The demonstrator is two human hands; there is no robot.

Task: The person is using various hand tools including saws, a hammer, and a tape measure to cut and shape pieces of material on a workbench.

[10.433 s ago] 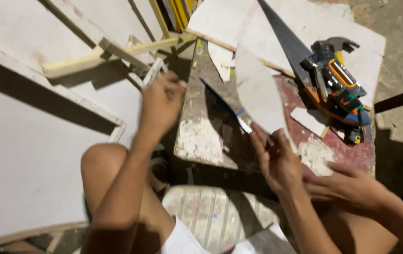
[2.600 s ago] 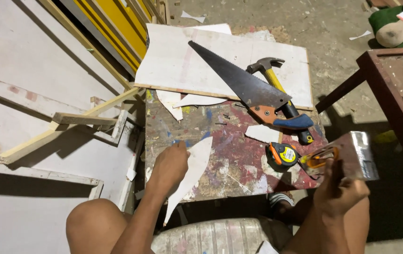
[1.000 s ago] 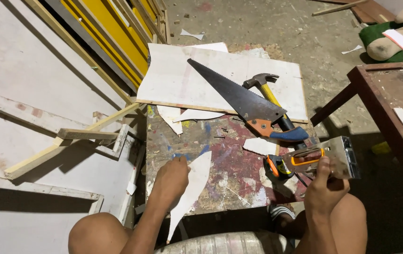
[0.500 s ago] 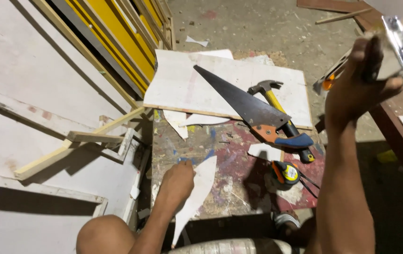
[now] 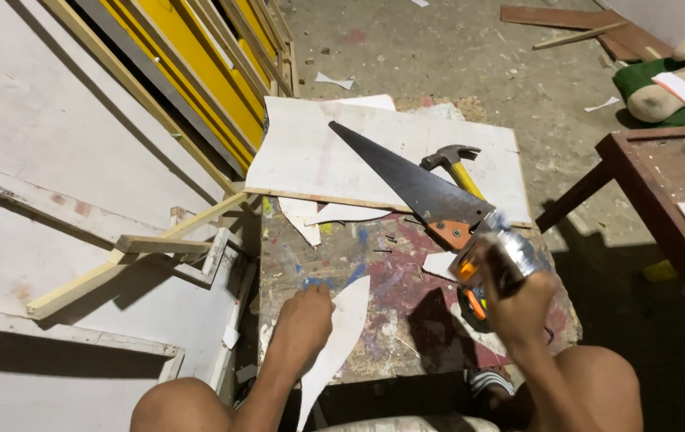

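Observation:
My left hand (image 5: 302,318) presses flat on a curved white offcut (image 5: 344,330) at the near edge of a paint-stained work table (image 5: 374,268). My right hand (image 5: 521,298) hovers over the table's right side, gripping a motion-blurred tool of orange and shiny metal (image 5: 493,258). Just behind it lies a hand saw (image 5: 402,180) with an orange handle, its blade across a white board (image 5: 318,152). A yellow-handled claw hammer (image 5: 453,160) rests beside the saw. A tape measure (image 5: 474,302) is partly hidden under my right hand.
A dark wooden table (image 5: 662,180) stands at the right. Yellow panels (image 5: 198,72) lean at the back left. White boards with a light wooden frame (image 5: 146,246) lie at the left. Small white scraps (image 5: 310,218) sit on the work table. My bare knees are at the bottom.
My right hand, raised high at the right half a second ago with the metal tool, has come down over the table's right side. My left hand stays on the white offcut.

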